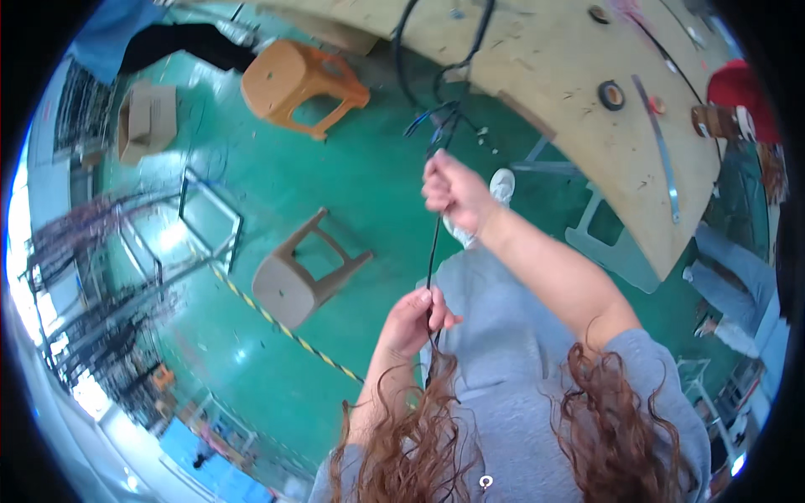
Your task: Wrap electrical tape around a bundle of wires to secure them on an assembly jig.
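A thin black cable (433,247) runs between my two hands, over the green floor. My right hand (454,191), farther from me, is closed round it just below a bunch of dark wire ends (438,117), some with blue parts. Nearer my body, my left hand (414,318) pinches the same cable, which continues down toward my lap, partly behind my hair. Beyond the right hand, thicker black cable loops (402,59) reach up to the table edge. How the wires join within the bunch is too blurred to tell.
A wooden table (579,92) at the upper right holds a black tape roll (611,95) and a metal ruler (658,151). An orange stool (277,80) and a beige stool (289,285) stand at left, near metal racks (109,277) hung with cables. Another person's legs (734,268) show at right.
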{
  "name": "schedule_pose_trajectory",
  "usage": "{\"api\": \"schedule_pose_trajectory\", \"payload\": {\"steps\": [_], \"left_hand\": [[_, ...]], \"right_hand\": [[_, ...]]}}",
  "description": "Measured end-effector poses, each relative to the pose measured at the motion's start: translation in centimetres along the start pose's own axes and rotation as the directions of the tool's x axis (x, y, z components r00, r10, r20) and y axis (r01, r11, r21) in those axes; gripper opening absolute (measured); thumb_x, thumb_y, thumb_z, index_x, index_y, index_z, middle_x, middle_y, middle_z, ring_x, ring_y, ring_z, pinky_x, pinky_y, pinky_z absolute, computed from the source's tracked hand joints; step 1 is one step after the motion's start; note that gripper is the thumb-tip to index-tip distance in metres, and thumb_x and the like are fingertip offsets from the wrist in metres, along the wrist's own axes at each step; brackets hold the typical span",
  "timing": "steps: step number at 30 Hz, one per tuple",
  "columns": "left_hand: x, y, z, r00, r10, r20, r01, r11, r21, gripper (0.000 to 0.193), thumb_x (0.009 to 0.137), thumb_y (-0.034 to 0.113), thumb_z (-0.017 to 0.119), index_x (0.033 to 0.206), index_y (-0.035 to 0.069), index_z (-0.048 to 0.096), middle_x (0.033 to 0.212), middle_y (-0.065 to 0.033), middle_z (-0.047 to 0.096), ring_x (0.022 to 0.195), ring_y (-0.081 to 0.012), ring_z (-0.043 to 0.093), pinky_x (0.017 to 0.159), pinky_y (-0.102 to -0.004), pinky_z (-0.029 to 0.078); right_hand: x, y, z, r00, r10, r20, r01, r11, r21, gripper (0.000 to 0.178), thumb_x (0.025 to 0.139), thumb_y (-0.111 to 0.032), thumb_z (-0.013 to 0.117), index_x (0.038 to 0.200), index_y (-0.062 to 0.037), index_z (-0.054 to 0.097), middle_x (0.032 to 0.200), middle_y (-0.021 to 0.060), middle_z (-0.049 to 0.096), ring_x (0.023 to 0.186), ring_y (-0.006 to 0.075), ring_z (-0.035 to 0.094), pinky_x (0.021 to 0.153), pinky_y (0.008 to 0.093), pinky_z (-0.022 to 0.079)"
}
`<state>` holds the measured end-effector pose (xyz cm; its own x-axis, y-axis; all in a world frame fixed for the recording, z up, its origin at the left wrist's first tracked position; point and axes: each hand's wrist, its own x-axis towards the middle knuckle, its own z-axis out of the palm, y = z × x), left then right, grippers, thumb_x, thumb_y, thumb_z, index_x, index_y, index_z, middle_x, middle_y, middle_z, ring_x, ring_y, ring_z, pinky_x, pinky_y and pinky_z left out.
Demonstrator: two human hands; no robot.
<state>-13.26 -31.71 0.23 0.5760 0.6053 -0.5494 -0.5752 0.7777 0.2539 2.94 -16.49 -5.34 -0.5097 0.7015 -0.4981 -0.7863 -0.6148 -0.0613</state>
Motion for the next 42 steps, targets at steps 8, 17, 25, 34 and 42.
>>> {"api": "schedule_pose_trajectory", "payload": {"steps": [8, 17, 25, 34, 42], "left_hand": [[-6.3, 1.6, 1.4, 0.994, 0.073, -0.081, -0.092, 0.96, -0.264, 0.021, 0.093, 0.016, 0.035, 0.094, 0.0, 0.049, 0.102, -0.0246, 0.059, 0.102, -0.0375, 0.056, 0.09, -0.043, 0.046], [-8.3, -0.6, 0.1, 0.993, 0.122, 0.004, -0.122, 0.993, -0.008, 0.028, 0.093, 0.019, 0.034, 0.094, -0.003, 0.052, 0.072, -0.0153, 0.062, 0.067, -0.0283, 0.06, 0.063, -0.0357, 0.049], [-8.1, 0.5, 7.1, 0.97, 0.187, -0.157, -0.24, 0.844, -0.48, 0.023, 0.093, 0.019, 0.037, 0.093, 0.001, 0.052, 0.082, -0.0117, 0.065, 0.077, -0.0241, 0.063, 0.073, -0.0329, 0.051], [-6.0, 2.2, 9.4, 0.966, 0.238, -0.106, -0.245, 0.698, -0.673, 0.023, 0.094, 0.017, 0.037, 0.1, 0.002, 0.054, 0.101, -0.0099, 0.064, 0.09, -0.0227, 0.063, 0.081, -0.0336, 0.051], [-6.3, -0.3, 3.2, 0.952, 0.16, -0.262, -0.067, 0.941, 0.332, 0.016, 0.092, 0.022, 0.041, 0.095, 0.007, 0.047, 0.057, -0.0091, 0.057, 0.058, -0.0254, 0.061, 0.053, -0.0384, 0.045]], "right_hand": [[2.2, -0.3, -0.8, 0.988, -0.082, -0.134, 0.062, 0.987, -0.151, 0.026, 0.094, -0.031, 0.044, 0.08, -0.0101, 0.05, 0.057, -0.0046, 0.028, 0.047, 0.0063, 0.027, 0.047, 0.0208, 0.028], [1.3, -0.5, 1.2, 0.98, -0.082, -0.182, 0.023, 0.951, -0.307, 0.026, 0.094, -0.032, 0.043, 0.081, -0.0101, 0.05, 0.057, -0.004, 0.031, 0.048, 0.0071, 0.031, 0.05, 0.022, 0.033], [-0.6, -3.2, -0.6, 0.942, -0.094, -0.321, -0.075, 0.877, -0.474, 0.026, 0.094, -0.031, 0.042, 0.079, -0.0114, 0.048, 0.055, -0.0042, 0.033, 0.046, 0.0083, 0.032, 0.051, 0.0259, 0.036], [-0.9, -3.3, -2.2, 0.906, -0.126, -0.403, -0.12, 0.839, -0.53, 0.029, 0.095, -0.034, 0.039, 0.078, -0.0117, 0.046, 0.054, -0.0048, 0.032, 0.045, 0.0084, 0.032, 0.051, 0.0275, 0.037], [-1.1, -5.0, -0.7, 0.91, -0.213, -0.355, -0.092, 0.733, -0.674, 0.013, 0.09, -0.023, 0.045, 0.087, -0.0123, 0.052, 0.068, -0.0002, 0.051, 0.061, 0.0134, 0.053, 0.061, 0.0255, 0.042]]}}
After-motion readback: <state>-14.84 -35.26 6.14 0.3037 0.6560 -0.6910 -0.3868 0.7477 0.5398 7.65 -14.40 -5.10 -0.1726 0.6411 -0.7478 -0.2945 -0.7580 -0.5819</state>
